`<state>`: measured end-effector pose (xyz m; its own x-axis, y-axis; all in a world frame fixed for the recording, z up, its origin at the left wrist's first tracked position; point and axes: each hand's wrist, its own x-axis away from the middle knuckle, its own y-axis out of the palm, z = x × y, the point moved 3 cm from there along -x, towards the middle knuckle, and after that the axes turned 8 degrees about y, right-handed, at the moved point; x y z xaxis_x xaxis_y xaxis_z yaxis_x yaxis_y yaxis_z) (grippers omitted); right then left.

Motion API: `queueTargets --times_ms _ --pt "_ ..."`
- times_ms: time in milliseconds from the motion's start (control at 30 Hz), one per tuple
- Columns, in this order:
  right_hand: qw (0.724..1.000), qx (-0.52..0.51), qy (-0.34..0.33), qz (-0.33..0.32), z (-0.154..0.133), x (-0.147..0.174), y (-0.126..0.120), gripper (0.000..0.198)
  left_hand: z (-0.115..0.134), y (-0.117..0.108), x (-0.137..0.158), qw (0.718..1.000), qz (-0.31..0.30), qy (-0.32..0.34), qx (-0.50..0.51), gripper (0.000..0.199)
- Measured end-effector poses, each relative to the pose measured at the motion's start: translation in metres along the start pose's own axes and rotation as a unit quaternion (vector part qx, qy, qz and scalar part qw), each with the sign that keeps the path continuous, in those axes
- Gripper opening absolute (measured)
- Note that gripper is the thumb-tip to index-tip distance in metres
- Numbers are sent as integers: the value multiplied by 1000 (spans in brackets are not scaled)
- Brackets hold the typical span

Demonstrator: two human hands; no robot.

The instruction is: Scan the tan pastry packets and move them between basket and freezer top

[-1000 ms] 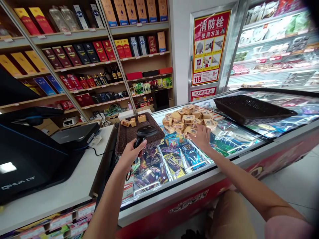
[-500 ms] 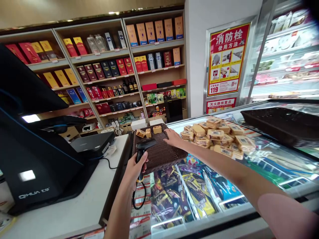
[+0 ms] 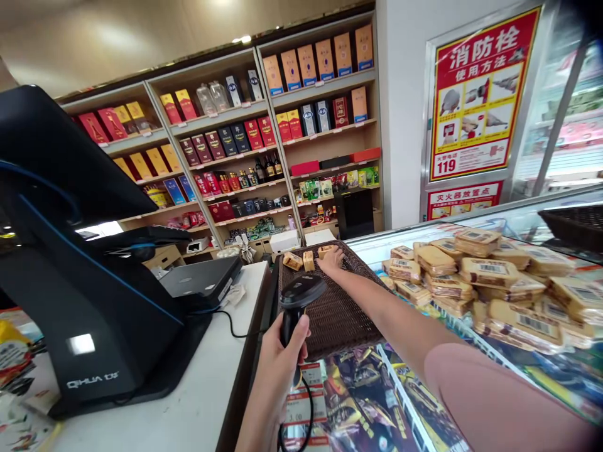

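Observation:
My left hand (image 3: 284, 351) is wrapped round the handle of a black barcode scanner (image 3: 301, 292), its head raised above the near left part of a brown woven tray (image 3: 339, 307). At the tray's far end, the fingers of my right hand (image 3: 332, 260) are curled against a small wrapped bread packet (image 3: 323, 251), partly covering it. Two similar packets, one lying (image 3: 293, 261) and one on end (image 3: 308, 260), sit just left of it. A heap of wrapped bread packets (image 3: 490, 273) with barcode labels lies to the right of the tray.
The tray and heap rest on a glass-topped freezer (image 3: 377, 414) with bagged goods inside. A black checkout terminal (image 3: 108, 314) and a flat black device (image 3: 202, 279) stand on the white counter (image 3: 188, 383) at left. Another dark tray (image 3: 575, 226) is at far right.
My right hand has reached onto the third bread packet at the tray's far end. My left hand still holds the scanner. The view has shifted left and nearer to the tray.

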<state>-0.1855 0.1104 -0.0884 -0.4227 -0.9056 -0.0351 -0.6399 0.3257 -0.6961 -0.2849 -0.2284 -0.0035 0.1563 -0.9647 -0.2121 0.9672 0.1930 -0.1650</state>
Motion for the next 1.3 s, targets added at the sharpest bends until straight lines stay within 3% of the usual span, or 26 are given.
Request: queueTargets --times_ms 133,267,467,667,800,1000,1300 --pt "1000 1 7 -1 2 -15 0 86 -4 0 -3 1000 1 -9 -11 50" --pt "1000 13 8 -11 4 -23 -11 70 -8 -2 -3 1000 12 -12 2 50" --pt "996 37 -51 -56 7 -19 -16 62 -9 -2 -7 998 44 -3 41 51" --pt "995 47 -50 -76 7 -17 -14 66 8 8 -69 995 73 14 62 50" --pt "995 38 -51 -71 7 -14 -15 62 5 15 -114 995 77 -18 59 50" --pt "997 33 -32 -60 5 -12 -16 83 -9 20 -132 994 67 -28 76 50" --pt "985 49 -117 -117 1 5 -4 23 -11 19 -126 995 62 -36 72 50"
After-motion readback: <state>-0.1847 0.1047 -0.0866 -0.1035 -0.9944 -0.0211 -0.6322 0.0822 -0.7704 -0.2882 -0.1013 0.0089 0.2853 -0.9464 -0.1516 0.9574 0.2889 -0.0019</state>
